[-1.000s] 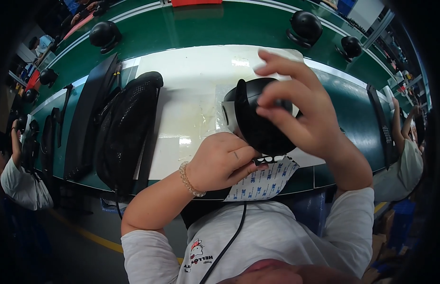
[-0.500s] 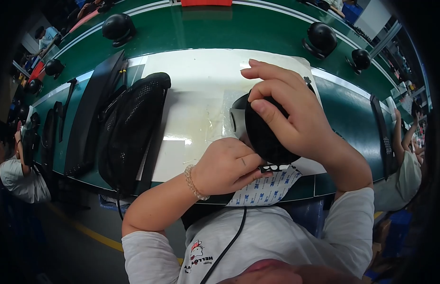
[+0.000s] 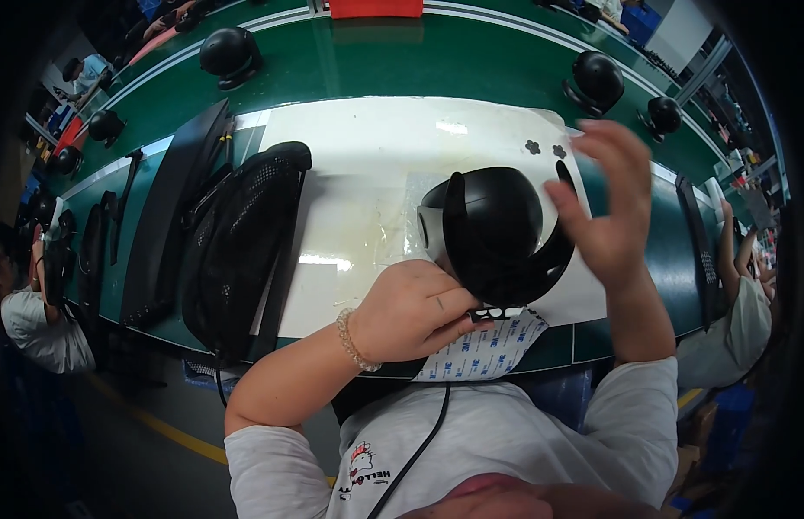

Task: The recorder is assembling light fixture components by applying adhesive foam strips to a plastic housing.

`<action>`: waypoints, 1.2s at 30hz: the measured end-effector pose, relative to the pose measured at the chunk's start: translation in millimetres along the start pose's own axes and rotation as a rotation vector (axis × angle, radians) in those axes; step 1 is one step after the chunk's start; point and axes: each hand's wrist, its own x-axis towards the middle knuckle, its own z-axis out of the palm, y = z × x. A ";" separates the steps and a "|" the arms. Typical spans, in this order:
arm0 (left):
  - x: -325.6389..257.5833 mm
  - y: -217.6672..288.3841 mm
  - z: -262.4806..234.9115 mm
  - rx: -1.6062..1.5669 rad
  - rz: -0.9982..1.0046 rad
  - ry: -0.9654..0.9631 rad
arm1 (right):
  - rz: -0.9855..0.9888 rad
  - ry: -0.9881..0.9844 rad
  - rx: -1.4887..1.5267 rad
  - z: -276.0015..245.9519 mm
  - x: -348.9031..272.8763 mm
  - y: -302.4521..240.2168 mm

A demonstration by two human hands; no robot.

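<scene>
A glossy black, ball-shaped device [image 3: 497, 203] with a curved black cradle and a grey side piece stands on the white work mat [image 3: 359, 130]. My left hand [image 3: 415, 307] is closed at its near left side, pinching the end of a small black piece with pale openings [image 3: 503, 313]. Under that piece, a white sheet with blue print [image 3: 480, 353] reaches over the bench's near edge. My right hand [image 3: 614, 208], smeared by motion, is off to the device's right, fingers apart and nothing visible in them. Two small dark flower-shaped pieces [image 3: 546, 150] lie on the mat beyond the device.
A black mesh-covered part [image 3: 242, 233] lies left of the mat, beside a long black panel [image 3: 181, 199]. More black ball-shaped devices, such as one at back left [image 3: 231, 56] and one at back right [image 3: 595, 80], stand on the green surface. Other people sit at both sides.
My right hand has moved off the top of the black device to the right, uncovering the device and the flower-shaped pieces. My left hand keeps its pinch, nearly unmoved.
</scene>
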 end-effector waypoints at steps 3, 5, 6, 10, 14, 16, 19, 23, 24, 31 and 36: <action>3.5 0.2 1.8 -0.062 -0.004 -0.012 | 0.882 -0.142 0.784 -4.0 -28.5 24.4; 4.3 -0.7 2.3 -0.063 0.005 -0.012 | 1.091 -0.580 1.173 -6.0 -29.9 29.2; 4.3 0.4 -0.5 -0.046 -0.009 -0.031 | 1.137 -0.710 1.160 -12.9 -18.9 17.5; 4.4 1.0 -4.7 -0.068 -0.048 -0.085 | 0.995 -0.526 1.258 0.6 -14.8 50.4; 4.7 -1.8 0.3 -0.125 -0.109 -0.106 | 1.006 -0.192 1.180 28.4 12.3 104.3; 10.0 -4.0 3.9 -0.166 -0.118 -0.139 | 0.617 -0.090 0.663 80.4 -6.1 145.6; 11.2 -5.6 2.1 -0.175 -0.120 -0.163 | 0.050 -0.388 -0.235 129.9 -22.9 196.9; 9.7 -10.5 0.5 -0.183 -0.137 -0.182 | 0.209 -0.510 -0.222 138.0 -43.5 248.6; 8.3 -11.6 0.1 -0.188 -0.155 -0.182 | 0.301 -0.622 -0.221 136.1 -45.5 250.9; 9.0 -15.1 -3.8 -0.209 -0.211 -0.254 | 0.626 -0.282 0.002 122.5 -81.6 313.2; 9.3 -18.1 -4.0 -0.254 -0.193 -0.296 | 0.834 -0.430 -0.707 101.0 -117.8 374.3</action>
